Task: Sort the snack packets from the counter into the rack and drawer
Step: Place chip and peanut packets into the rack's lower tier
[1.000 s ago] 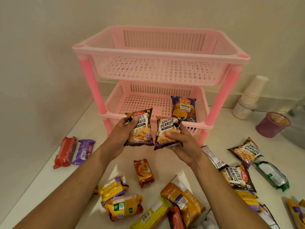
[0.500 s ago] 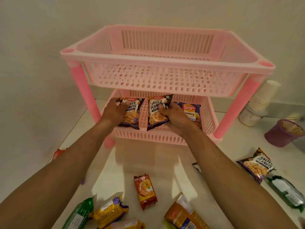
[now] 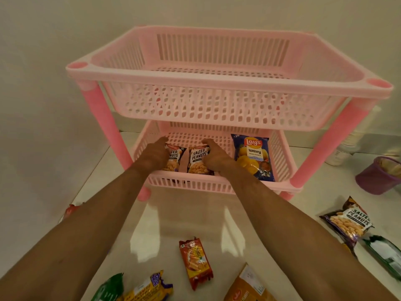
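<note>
Loose packets, among them an orange packet (image 3: 196, 263), lay on the table (image 3: 173, 216) near its front edge. Farther back, in the pink rack's (image 3: 217, 83) lower basket (image 3: 191, 184), the left hand (image 3: 153, 156) and right hand (image 3: 213, 158) each clasped a peanut packet (image 3: 198, 158) beside a blue chips packet (image 3: 252, 158); the upper basket (image 3: 217, 105) held nothing visible.

In the rack's lower basket (image 3: 219, 185), the blue chip packet (image 3: 252, 157) at two o'clock reads "Lay's wavy", with "20" in its top corner. At centre, two dark packets read "SALTED PEANUTS": one (image 3: 198, 160) in full, its neighbour (image 3: 173, 158) partly covered. A third peanut packet (image 3: 347, 220) on the counter at four o'clock reads "SALTED PEANUTS".
</note>
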